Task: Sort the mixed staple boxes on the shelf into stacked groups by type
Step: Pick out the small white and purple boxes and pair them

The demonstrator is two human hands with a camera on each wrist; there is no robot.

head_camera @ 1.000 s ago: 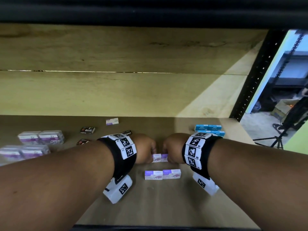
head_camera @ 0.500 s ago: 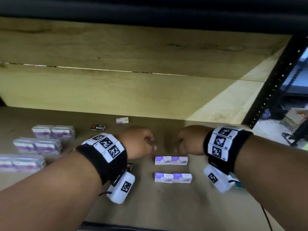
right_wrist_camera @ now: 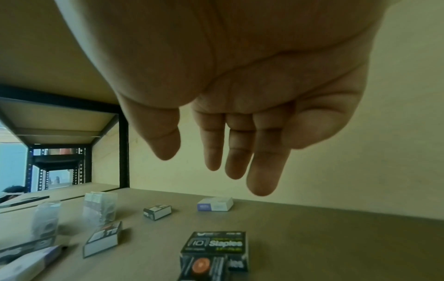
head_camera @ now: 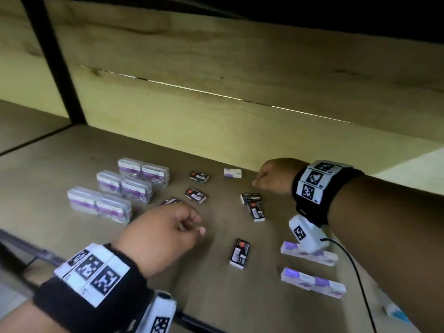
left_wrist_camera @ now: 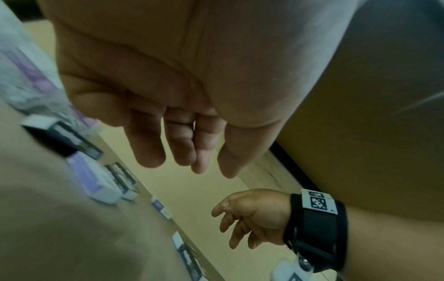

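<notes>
Several small black staple boxes lie scattered mid-shelf, one (head_camera: 239, 254) near the front and a pair (head_camera: 253, 205) further back. A lone purple-and-white box (head_camera: 232, 173) lies near the back wall. Two rows of purple-and-white boxes (head_camera: 312, 283) sit at front right. My left hand (head_camera: 168, 233) hovers over the black boxes with loosely curled fingers and holds nothing. My right hand (head_camera: 271, 176) hovers just right of the lone purple box, fingers relaxed and empty; the right wrist view shows its fingers (right_wrist_camera: 261, 167) above that box (right_wrist_camera: 215, 204).
Clear-wrapped packs of purple boxes (head_camera: 122, 188) stand in rows at the left. A black upright post (head_camera: 57, 63) divides the shelf at far left. The wooden back wall (head_camera: 240, 116) is close behind. A black cable (head_camera: 360, 280) trails from my right wrist.
Both hands have let go of the purple boxes at the front and moved left and back. The view has swung left, so the black boxes and wrapped packs now sit in the middle.
</notes>
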